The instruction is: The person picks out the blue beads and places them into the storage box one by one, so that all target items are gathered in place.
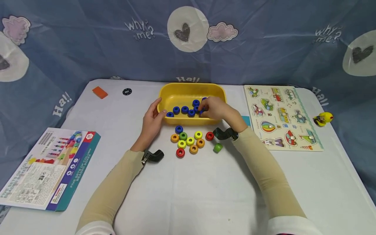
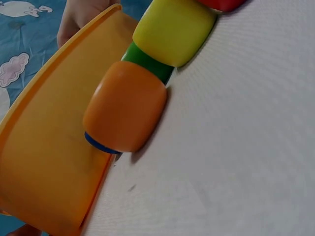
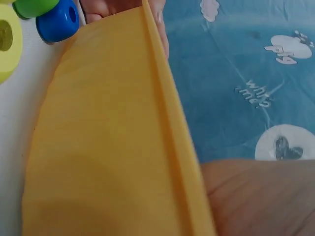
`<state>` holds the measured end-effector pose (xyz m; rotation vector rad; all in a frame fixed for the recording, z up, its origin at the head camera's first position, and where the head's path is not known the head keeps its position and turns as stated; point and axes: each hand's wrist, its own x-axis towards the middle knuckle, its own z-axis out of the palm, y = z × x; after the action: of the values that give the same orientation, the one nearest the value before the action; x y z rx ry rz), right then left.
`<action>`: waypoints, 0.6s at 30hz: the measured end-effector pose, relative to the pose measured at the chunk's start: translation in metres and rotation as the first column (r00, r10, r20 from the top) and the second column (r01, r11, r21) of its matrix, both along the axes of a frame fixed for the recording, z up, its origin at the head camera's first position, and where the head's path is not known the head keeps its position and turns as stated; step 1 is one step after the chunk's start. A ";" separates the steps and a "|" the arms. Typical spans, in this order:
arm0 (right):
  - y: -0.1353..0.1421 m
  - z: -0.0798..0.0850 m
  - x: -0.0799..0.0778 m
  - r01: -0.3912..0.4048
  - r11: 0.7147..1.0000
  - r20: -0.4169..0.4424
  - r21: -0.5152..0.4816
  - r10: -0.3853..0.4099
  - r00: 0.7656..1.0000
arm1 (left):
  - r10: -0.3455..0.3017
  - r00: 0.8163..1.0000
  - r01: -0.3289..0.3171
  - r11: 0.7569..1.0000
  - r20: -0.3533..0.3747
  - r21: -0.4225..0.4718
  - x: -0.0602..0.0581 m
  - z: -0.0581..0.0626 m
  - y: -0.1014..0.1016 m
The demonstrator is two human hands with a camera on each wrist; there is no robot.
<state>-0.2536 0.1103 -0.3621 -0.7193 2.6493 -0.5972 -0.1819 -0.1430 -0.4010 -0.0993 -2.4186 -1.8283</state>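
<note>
My left hand (image 1: 152, 120) grips the left end of a yellow plastic bin (image 1: 192, 121), its thumb at the inner side of the rim. My right hand (image 1: 215, 108) reaches over the bin's front right corner, fingers curled down among several blue beads (image 1: 184, 109). Thumb and forefinger close around one blue bead, partly hidden by the hand. In front of the bin lies a loose group of beads: one blue (image 1: 179, 129), several orange (image 1: 193, 149) and yellow (image 1: 190, 141), two red (image 1: 180, 152) and two green (image 1: 217, 148).
A picture puzzle board (image 1: 283, 119) lies at the right, with a yellow toy duck (image 1: 323, 118) beyond it. On the left is a bead-set box (image 1: 48, 168). An orange block (image 1: 100, 92) and a black round chip (image 1: 127, 91) lie at the back left.
</note>
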 end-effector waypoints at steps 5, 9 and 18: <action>-0.001 -0.003 -0.002 0.072 0.997 0.017 -0.010 -0.072 0.997 | -0.005 1.000 0.005 1.000 -0.004 0.006 0.000 0.001 0.001; -0.002 -0.003 -0.001 0.102 0.994 0.013 -0.028 -0.102 0.995 | -0.002 1.000 0.002 1.000 -0.004 0.008 0.000 0.002 0.001; 0.003 -0.003 0.002 0.080 0.989 -0.079 -0.128 -0.090 0.993 | 0.002 1.000 -0.002 1.000 0.006 0.004 0.000 0.000 0.000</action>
<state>-0.2517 0.1134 -0.3652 -0.6825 2.7514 -0.7781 -0.1816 -0.1428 -0.4009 -0.0915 -2.4187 -1.8349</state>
